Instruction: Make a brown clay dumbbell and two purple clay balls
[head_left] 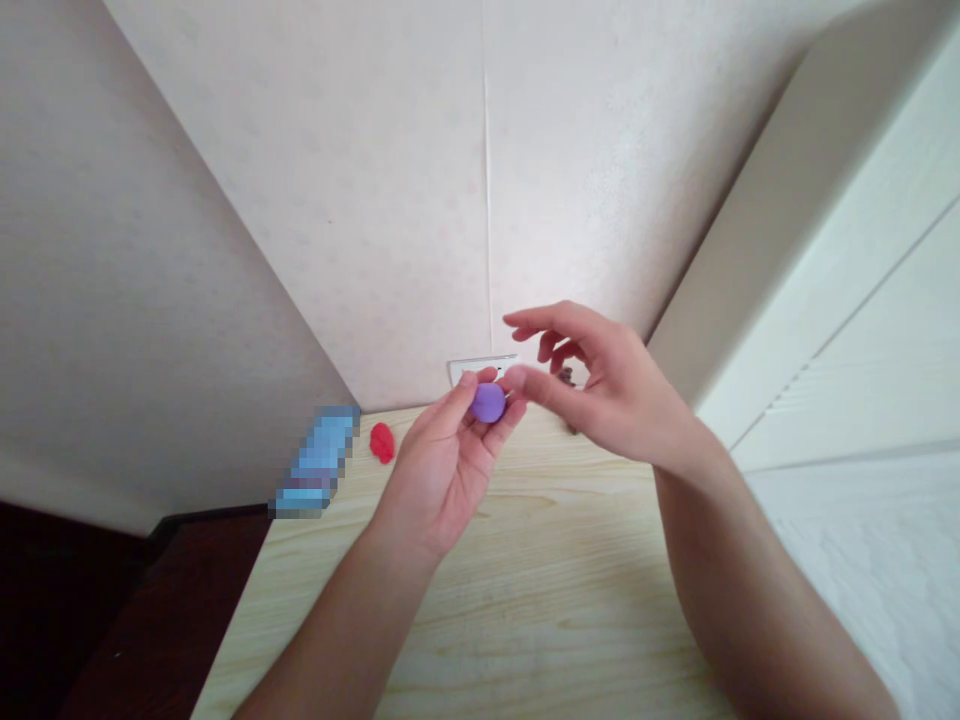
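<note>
A smooth purple ball [489,402], which looks like modelling clay, is held between the thumb and fingers of my left hand [450,455]. That hand is palm up above the wooden table. Close by on the right is my right hand [600,375], its fingers curved and apart with nothing between them. Its thumb tip reaches close to the ball; whether it touches I cannot tell. On the table left of my hands lies a small red lump [382,443] with an uneven surface.
A pixelated blue object [319,465] lies at the left edge of the wooden table [525,590]. Against the wall is a white socket panel [461,372], partly hidden. Behind my right hand shows a small brown thing [568,376]. A white cabinet [840,280] stands at right.
</note>
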